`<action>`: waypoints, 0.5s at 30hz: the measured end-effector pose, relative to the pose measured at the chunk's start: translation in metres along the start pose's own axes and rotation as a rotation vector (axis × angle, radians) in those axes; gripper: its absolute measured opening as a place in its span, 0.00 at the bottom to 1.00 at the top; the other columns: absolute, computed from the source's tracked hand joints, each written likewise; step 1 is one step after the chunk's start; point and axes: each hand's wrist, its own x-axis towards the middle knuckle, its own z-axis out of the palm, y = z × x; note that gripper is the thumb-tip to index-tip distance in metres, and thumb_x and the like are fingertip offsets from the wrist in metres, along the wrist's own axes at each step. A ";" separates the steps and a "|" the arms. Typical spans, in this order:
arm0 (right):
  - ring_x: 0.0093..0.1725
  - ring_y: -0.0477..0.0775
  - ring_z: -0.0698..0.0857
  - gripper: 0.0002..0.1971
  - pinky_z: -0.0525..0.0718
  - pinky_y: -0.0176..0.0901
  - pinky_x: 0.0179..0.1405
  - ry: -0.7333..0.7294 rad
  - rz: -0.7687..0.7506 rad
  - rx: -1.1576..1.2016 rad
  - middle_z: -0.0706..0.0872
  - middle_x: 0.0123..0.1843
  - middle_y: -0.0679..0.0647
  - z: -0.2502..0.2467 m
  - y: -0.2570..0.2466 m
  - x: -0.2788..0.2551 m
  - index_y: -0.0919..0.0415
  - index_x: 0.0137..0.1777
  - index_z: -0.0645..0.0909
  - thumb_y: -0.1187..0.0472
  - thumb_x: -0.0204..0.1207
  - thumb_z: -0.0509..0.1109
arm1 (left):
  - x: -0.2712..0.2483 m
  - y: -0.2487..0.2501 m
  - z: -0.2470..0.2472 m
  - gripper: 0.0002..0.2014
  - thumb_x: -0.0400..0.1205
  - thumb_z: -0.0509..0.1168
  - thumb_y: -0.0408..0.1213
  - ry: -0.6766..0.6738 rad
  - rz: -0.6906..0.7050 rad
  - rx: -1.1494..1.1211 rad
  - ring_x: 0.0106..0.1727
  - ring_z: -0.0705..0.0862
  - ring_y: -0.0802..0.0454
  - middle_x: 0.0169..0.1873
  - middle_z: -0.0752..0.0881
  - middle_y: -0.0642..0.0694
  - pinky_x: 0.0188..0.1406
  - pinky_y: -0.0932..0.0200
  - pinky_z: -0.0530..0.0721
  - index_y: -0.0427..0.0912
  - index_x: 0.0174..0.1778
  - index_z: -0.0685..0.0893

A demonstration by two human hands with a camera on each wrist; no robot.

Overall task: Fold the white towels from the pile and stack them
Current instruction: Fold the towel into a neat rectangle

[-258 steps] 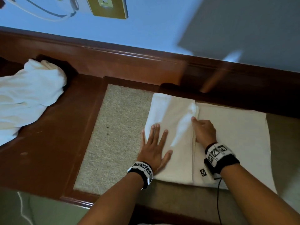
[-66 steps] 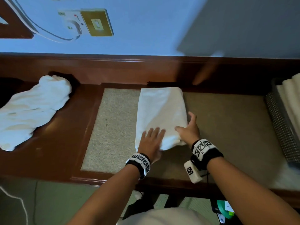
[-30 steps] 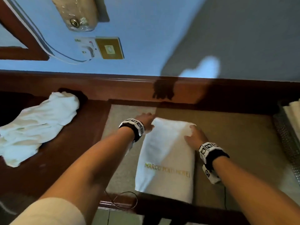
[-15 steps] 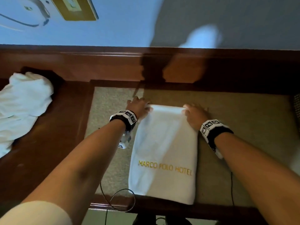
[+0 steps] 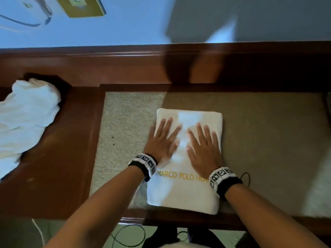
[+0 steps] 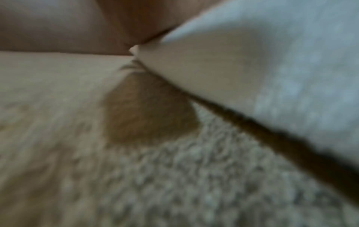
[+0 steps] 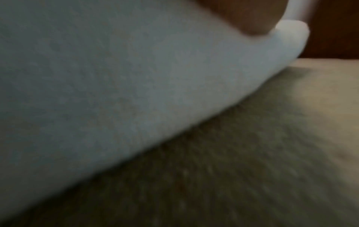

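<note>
A folded white towel (image 5: 184, 192) with gold "MARCO POLO" lettering lies on the beige mat (image 5: 125, 131) in the head view. My left hand (image 5: 162, 140) lies flat on its far left part, fingers spread. My right hand (image 5: 204, 145) lies flat beside it on the far right part. Both press down on the cloth. The left wrist view shows the towel's edge (image 6: 272, 61) against the mat (image 6: 174, 176), blurred. In the right wrist view the towel's side (image 7: 136, 76) fills the frame. The pile of unfolded white towels (image 5: 23, 122) sits at the far left.
The mat is set into a dark wooden bench (image 5: 53, 167) against a blue wall (image 5: 125, 24). A raised wooden ledge (image 5: 125, 68) runs along the back. A mesh basket's edge (image 5: 328, 104) shows at far right. Cables (image 5: 129, 235) hang below the front edge.
Half a second ago both hands gripped the towel's far corners. Now they lie flat on its top, nearer me, and the far end is folded over so the towel looks shorter.
</note>
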 end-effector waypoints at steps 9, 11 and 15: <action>0.89 0.62 0.38 0.33 0.44 0.73 0.85 -0.006 0.319 0.061 0.37 0.91 0.58 -0.004 0.013 -0.006 0.49 0.90 0.44 0.42 0.87 0.41 | -0.010 0.006 -0.001 0.29 0.92 0.40 0.55 0.073 -0.352 -0.235 0.88 0.31 0.32 0.88 0.29 0.41 0.84 0.24 0.40 0.60 0.91 0.41; 0.89 0.63 0.37 0.33 0.45 0.73 0.85 0.014 0.286 0.074 0.39 0.91 0.60 -0.001 -0.006 -0.019 0.51 0.90 0.46 0.46 0.87 0.43 | -0.027 0.030 0.004 0.31 0.91 0.39 0.55 0.090 -0.210 -0.157 0.87 0.30 0.32 0.87 0.28 0.37 0.84 0.24 0.40 0.55 0.91 0.40; 0.90 0.61 0.39 0.32 0.49 0.74 0.84 -0.010 0.098 0.029 0.40 0.91 0.57 0.018 -0.023 -0.061 0.45 0.90 0.45 0.44 0.87 0.45 | -0.070 0.048 0.028 0.31 0.92 0.39 0.58 0.051 -0.064 -0.090 0.89 0.29 0.39 0.89 0.30 0.41 0.84 0.23 0.40 0.57 0.91 0.40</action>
